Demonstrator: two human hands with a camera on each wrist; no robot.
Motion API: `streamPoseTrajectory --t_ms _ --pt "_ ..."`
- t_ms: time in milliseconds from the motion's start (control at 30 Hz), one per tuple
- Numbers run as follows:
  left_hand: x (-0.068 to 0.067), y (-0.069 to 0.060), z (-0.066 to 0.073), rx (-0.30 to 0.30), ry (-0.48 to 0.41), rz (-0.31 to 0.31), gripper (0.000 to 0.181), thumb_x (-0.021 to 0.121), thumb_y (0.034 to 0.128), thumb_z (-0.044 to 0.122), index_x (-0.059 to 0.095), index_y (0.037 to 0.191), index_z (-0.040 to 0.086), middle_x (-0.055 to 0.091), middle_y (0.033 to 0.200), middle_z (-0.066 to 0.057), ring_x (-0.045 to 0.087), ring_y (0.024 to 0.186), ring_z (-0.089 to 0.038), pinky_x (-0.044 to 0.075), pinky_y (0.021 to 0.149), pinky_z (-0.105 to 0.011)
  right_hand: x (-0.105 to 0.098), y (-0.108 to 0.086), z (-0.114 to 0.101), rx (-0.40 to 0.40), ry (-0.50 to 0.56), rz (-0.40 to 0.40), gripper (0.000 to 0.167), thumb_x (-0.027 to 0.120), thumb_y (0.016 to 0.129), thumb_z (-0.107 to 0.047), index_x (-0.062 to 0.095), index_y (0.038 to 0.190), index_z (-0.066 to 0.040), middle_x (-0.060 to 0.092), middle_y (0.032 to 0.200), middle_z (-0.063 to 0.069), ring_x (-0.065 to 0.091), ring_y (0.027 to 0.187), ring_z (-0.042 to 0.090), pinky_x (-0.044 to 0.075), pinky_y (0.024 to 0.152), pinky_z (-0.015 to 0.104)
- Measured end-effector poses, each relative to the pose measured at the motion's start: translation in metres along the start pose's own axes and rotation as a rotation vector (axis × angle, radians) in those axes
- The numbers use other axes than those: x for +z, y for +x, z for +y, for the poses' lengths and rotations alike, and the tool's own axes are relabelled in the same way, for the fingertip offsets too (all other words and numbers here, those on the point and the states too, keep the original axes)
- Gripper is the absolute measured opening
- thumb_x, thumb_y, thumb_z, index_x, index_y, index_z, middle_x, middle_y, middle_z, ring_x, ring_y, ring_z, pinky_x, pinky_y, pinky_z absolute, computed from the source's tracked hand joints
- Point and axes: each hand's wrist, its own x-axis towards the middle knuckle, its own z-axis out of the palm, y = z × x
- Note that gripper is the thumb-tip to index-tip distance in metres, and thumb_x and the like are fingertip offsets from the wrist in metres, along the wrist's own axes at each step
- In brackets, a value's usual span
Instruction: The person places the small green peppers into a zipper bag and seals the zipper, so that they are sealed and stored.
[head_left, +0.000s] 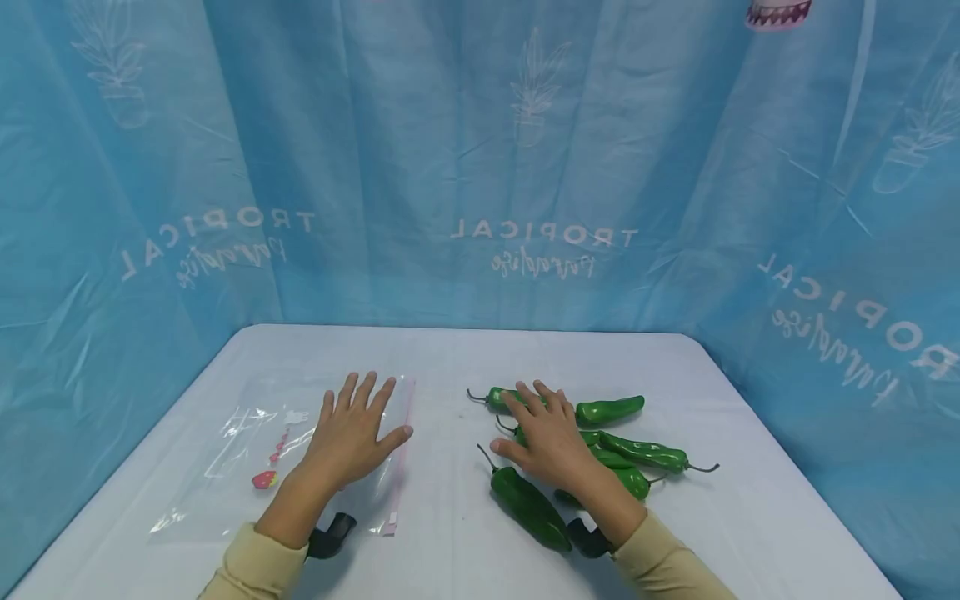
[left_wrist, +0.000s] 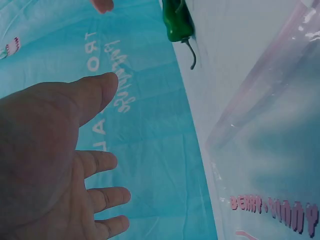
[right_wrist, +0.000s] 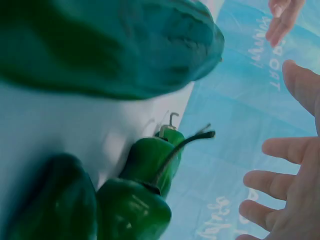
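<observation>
In the head view my left hand [head_left: 347, 442] is spread over a clear plastic bag [head_left: 225, 467] with a pink edge and a strawberry print. My right hand [head_left: 551, 442] hovers, fingers spread, above several green peppers, hiding part of them. One large pepper [head_left: 528, 508] lies nearest the front, its stem toward the back. In the left wrist view the left hand [left_wrist: 55, 155] holds nothing and the bag [left_wrist: 270, 160] shows at the right. The right wrist view has the right hand [right_wrist: 295, 175] empty, with peppers [right_wrist: 132, 210] below and beside it.
A white table [head_left: 442, 500] carries everything. Blue curtains [head_left: 420, 167] with mirrored lettering hang behind it and along both sides. A dark strap piece [head_left: 332, 536] sits at the left wrist, and another [head_left: 588, 539] at the right wrist.
</observation>
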Motion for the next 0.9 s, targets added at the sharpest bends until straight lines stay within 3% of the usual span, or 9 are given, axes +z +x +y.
streamPoseTrajectory --t_ms 500,900 --pt "0.009 -0.003 -0.007 0.003 -0.029 -0.021 0.073 0.061 0.0868 0.043 0.036 0.144 0.006 0.031 0.15 -0.024 0.02 0.141 -0.046 0.015 0.11 -0.066 0.014 0.01 -0.014 -0.047 -0.009 -0.079 0.073 0.055 0.087 -0.057 0.036 0.146 -0.018 0.035 0.152 0.01 0.025 0.141 0.039 0.019 0.111 0.061" --pt "0.013 -0.003 -0.012 -0.012 -0.035 -0.029 0.073 0.062 0.0867 0.043 0.036 0.144 0.005 0.031 0.15 -0.025 0.019 0.141 -0.046 0.014 0.11 -0.066 0.006 0.019 -0.025 -0.091 0.03 -0.084 0.072 0.053 0.088 -0.058 0.036 0.146 -0.018 0.034 0.152 0.01 0.024 0.142 0.037 0.019 0.111 0.06"
